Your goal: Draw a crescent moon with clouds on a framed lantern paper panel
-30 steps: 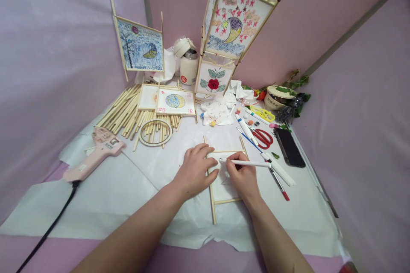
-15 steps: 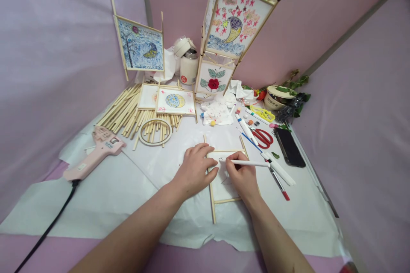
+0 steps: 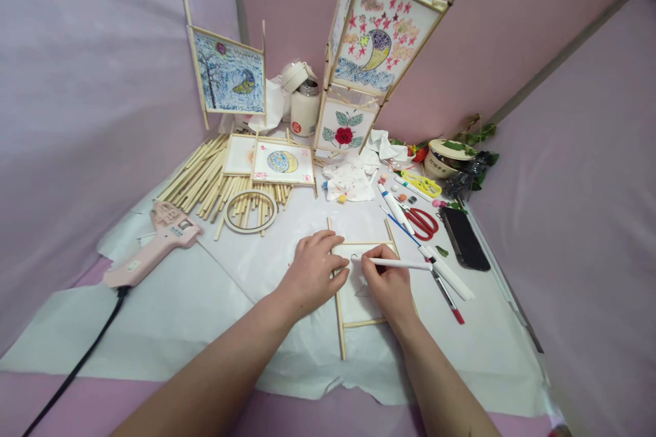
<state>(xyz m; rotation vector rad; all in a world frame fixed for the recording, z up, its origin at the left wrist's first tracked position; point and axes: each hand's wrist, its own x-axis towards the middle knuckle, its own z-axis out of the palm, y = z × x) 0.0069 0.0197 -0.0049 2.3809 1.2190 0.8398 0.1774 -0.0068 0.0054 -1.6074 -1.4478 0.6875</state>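
Note:
In front of me lies a small frame of wooden sticks (image 3: 340,328) with white paper (image 3: 353,307) stretched across it. Thin dark lines are drawn on the paper, partly covered by my right hand (image 3: 387,280). That hand pinches a slim white pen (image 3: 404,263), its tip at the upper left part of the paper. My left hand (image 3: 316,270) rests over the frame's left stick, fingers spread, with the fingertips on the paper's left edge. The pen's back end points right, towards several white markers (image 3: 447,272).
Left are a pink glue gun (image 3: 154,246), a tape roll (image 3: 251,212) and many wooden sticks (image 3: 195,177). Decorated panels (image 3: 284,164) and a tall paper lantern (image 3: 379,48) stand behind. Right lie red scissors (image 3: 423,224), a phone (image 3: 465,239) and a lidded bowl (image 3: 443,158).
A short dark line near the pen tip looks slightly longer. Both hands stay almost in place, and the view has shifted a little.

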